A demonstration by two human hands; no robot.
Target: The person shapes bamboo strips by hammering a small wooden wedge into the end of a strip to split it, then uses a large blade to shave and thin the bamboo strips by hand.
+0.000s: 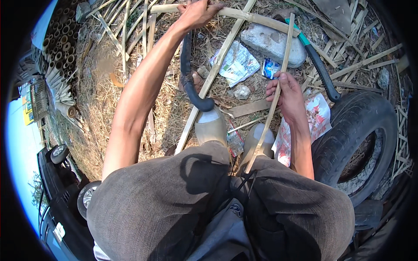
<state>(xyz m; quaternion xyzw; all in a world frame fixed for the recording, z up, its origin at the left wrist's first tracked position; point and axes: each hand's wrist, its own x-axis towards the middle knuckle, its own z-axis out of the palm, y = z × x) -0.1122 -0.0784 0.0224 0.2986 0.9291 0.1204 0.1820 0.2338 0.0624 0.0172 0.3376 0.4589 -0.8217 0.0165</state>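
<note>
At the top of the view my left hand (197, 16) is closed over a wide bamboo strip (257, 19) lying across the far side; some of its fingertips are cut off by the view's edge. My right hand (288, 95) pinches a thin bamboo strip (273, 106) between thumb and fingers. That strip slants from near my right knee up past a pale stone block (275, 45), crossing the wide strip's right end. Beside my left forearm lies a black, curved, tube-like piece (186, 61), its hooked end by my left shoe. A long bamboo strip (217, 65) runs diagonally between my hands.
A tool with a green and black handle (320, 65) lies right of the block. A worn tyre (344, 130) stands at the right. Crumpled printed paper (237, 64), a blue wrapper (271, 68) and loose bamboo strips litter dry straw. Stacked bamboo poles (58, 48) and a dark vehicle (61, 200) are at left.
</note>
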